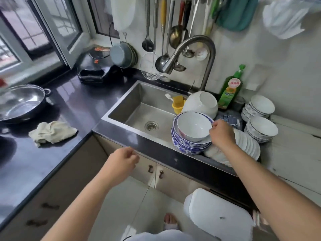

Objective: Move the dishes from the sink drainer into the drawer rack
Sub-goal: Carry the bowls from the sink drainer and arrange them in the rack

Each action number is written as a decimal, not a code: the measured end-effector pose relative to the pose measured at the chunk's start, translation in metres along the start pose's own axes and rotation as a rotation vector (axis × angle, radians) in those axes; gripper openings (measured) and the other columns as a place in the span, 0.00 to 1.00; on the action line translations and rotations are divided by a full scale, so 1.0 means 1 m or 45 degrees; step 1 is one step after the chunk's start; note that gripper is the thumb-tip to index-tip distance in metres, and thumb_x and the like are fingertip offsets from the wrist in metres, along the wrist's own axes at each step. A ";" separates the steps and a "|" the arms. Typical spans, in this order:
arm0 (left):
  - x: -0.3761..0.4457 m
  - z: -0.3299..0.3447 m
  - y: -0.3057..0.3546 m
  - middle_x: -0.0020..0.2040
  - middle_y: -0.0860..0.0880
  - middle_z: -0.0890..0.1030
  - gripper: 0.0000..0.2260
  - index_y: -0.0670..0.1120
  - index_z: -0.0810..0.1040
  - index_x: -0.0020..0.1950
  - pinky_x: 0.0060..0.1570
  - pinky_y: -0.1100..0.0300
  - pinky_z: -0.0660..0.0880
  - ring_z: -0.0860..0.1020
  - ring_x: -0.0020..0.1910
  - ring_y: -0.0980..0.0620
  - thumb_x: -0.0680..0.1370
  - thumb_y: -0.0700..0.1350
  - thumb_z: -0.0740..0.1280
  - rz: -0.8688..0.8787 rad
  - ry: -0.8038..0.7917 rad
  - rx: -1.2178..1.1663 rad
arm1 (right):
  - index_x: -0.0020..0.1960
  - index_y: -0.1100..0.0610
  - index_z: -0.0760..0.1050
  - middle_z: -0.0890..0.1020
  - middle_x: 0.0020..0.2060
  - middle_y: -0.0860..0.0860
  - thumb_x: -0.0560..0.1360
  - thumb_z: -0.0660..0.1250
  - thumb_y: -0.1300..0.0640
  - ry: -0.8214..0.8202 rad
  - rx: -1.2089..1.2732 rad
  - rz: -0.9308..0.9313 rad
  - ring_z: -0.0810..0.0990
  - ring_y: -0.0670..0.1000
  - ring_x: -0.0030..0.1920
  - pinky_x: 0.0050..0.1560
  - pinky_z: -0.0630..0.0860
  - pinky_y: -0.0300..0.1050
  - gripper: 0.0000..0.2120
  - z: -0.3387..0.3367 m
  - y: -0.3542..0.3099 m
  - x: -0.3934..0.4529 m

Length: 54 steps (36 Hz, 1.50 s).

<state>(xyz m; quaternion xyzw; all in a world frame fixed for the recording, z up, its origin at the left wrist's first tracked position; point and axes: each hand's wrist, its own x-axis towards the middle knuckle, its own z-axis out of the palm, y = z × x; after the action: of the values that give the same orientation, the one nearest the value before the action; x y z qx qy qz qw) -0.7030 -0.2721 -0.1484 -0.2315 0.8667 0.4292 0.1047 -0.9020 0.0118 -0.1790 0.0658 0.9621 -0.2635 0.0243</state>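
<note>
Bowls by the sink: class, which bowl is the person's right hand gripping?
The top bowl of the blue-patterned stack in the sink drainer. The right hand pinches its rim; the large white bowl behind lies on its side, untouched.

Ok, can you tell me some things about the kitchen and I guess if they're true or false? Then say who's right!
1. The right hand holds the rim of the top bowl on the blue and white stack. True.
2. The left hand is carrying a plate. False: it holds nothing, fingers loosely curled, in front of the counter's edge.
3. Water is running from the tap. False: no water shows, and the sink looks empty around the drain.
4. A green soap bottle stands behind the sink, by the wall. True.
5. The crumpled cloth lies inside the sink. False: it lies on the dark counter, left of the sink.
</note>
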 end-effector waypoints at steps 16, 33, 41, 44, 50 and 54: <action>0.020 0.042 0.033 0.41 0.52 0.85 0.07 0.51 0.81 0.44 0.34 0.62 0.75 0.84 0.44 0.51 0.79 0.44 0.64 -0.300 0.131 -0.026 | 0.64 0.65 0.72 0.78 0.61 0.63 0.78 0.69 0.61 -0.243 -0.555 -0.380 0.79 0.65 0.61 0.55 0.78 0.55 0.17 0.047 -0.010 0.105; 0.012 0.053 0.017 0.42 0.52 0.87 0.08 0.49 0.83 0.45 0.51 0.51 0.80 0.85 0.43 0.54 0.79 0.41 0.65 -0.399 0.121 -0.245 | 0.63 0.59 0.73 0.78 0.59 0.63 0.78 0.65 0.61 -0.336 -0.262 -0.248 0.77 0.63 0.52 0.45 0.71 0.48 0.14 0.000 -0.013 0.120; 0.002 0.063 0.026 0.63 0.46 0.83 0.23 0.49 0.81 0.66 0.62 0.33 0.77 0.81 0.63 0.41 0.77 0.60 0.69 -0.368 0.004 -1.491 | 0.53 0.55 0.80 0.84 0.47 0.54 0.75 0.64 0.61 -0.502 0.140 -0.398 0.80 0.60 0.47 0.43 0.79 0.48 0.10 -0.018 -0.053 0.021; -0.003 0.074 0.027 0.67 0.44 0.81 0.25 0.52 0.77 0.71 0.62 0.29 0.74 0.78 0.67 0.38 0.81 0.64 0.61 -0.290 -0.008 -1.848 | 0.55 0.55 0.80 0.83 0.48 0.54 0.75 0.63 0.59 -0.671 0.081 -0.483 0.79 0.61 0.50 0.44 0.75 0.44 0.11 0.011 -0.071 -0.029; -0.010 0.093 -0.015 0.65 0.41 0.81 0.16 0.50 0.76 0.69 0.44 0.36 0.82 0.80 0.60 0.34 0.82 0.48 0.63 -0.699 0.570 -1.709 | 0.60 0.61 0.75 0.79 0.60 0.59 0.79 0.58 0.58 -0.880 -0.033 -0.540 0.77 0.63 0.60 0.59 0.76 0.54 0.14 0.075 -0.075 -0.093; -0.010 0.103 -0.028 0.64 0.43 0.78 0.16 0.51 0.72 0.72 0.36 0.41 0.82 0.79 0.59 0.36 0.85 0.45 0.56 -0.759 0.748 -1.614 | 0.46 0.55 0.74 0.81 0.53 0.58 0.82 0.54 0.45 -1.022 -0.035 -0.586 0.77 0.62 0.52 0.54 0.75 0.53 0.17 0.087 -0.064 -0.097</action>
<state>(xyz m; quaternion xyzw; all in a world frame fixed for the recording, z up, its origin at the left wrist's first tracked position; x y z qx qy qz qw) -0.6821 -0.2021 -0.2272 -0.5763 0.3473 0.7195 -0.1718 -0.8136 -0.0979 -0.2139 -0.2571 0.8696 -0.2538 0.3366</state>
